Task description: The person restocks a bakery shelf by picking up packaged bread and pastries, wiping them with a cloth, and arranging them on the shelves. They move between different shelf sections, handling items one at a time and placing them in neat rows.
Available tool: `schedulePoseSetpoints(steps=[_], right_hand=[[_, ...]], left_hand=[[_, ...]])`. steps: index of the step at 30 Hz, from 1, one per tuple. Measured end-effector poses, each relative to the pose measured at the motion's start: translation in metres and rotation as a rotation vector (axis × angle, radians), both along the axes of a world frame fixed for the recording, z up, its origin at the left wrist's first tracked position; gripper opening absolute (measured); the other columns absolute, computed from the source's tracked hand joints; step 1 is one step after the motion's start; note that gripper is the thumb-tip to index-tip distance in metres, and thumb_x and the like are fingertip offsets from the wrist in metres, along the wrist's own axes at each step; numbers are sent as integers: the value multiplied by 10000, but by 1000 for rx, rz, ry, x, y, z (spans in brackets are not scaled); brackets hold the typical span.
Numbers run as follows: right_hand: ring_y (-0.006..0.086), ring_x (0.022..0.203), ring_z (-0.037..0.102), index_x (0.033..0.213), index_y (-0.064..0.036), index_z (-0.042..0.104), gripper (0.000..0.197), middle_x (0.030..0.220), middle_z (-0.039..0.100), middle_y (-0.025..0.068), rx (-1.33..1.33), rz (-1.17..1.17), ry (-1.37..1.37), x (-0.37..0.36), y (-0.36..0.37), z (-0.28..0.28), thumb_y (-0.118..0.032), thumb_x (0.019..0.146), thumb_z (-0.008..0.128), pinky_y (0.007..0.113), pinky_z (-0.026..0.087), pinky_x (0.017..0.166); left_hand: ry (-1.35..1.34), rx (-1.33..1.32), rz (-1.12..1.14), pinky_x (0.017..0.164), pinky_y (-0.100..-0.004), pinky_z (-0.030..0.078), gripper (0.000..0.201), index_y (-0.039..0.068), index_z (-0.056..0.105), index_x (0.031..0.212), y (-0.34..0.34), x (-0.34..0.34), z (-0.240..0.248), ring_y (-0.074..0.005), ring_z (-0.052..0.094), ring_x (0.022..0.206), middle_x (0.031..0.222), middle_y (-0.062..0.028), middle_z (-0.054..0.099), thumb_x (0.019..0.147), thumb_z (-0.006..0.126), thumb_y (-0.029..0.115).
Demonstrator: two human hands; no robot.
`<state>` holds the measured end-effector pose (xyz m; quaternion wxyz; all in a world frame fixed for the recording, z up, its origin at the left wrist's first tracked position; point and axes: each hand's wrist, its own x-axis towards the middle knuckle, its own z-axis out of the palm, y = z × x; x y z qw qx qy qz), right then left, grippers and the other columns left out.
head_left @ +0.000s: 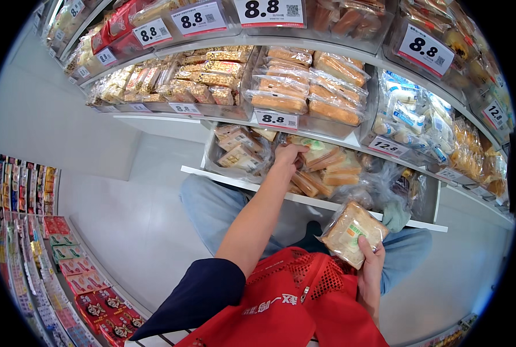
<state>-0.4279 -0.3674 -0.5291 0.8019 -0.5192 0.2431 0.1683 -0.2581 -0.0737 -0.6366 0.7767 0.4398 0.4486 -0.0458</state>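
Note:
My left hand (289,155) reaches into an open white drawer (304,200) below the shelves. Its fingers are closed on the edge of a clear-wrapped bread pack (320,155) with a green print. More wrapped bread (340,172) lies around that pack. My right hand (371,258), over my lap, grips a clear pack of square bread slices (353,232), thumb on top. The far side of that pack sits close to the drawer's front edge, beside a crumpled grey-green cloth or bag (395,216).
Wrapped flat packs (237,150) fill the drawer's left end, and loose clear plastic (388,182) bunches at its right. Above are shelf bins of wrapped long buns (311,87), nut bars (209,75) and white-blue packets (408,107). Left stands another rack (87,272) of boxed goods.

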Motion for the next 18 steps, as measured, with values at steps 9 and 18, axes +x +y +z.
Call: schedulePoseSetpoints(steps=[9,18], right_hand=[[185,996,662,1280,16,528,379,1176,645,116,-69,-22,-96,40,0,-15,-148,951,622,331,556,843],[99,1015,607,1268,-11,534,362,1161,640,51,99,255,-179,65,44,9,-260,1006,551,272,485,884]], left_hand=[[-331,-239,-182,962,-353,514,397,-15,502,1287,17,-120,85,-216,618,1121,1231,-144,610,910,616,37],[-427,-98,-217,901,-309,513,314,29,504,1233,-18,-153,146,-138,612,1047,1173,-57,610,996,569,223]])
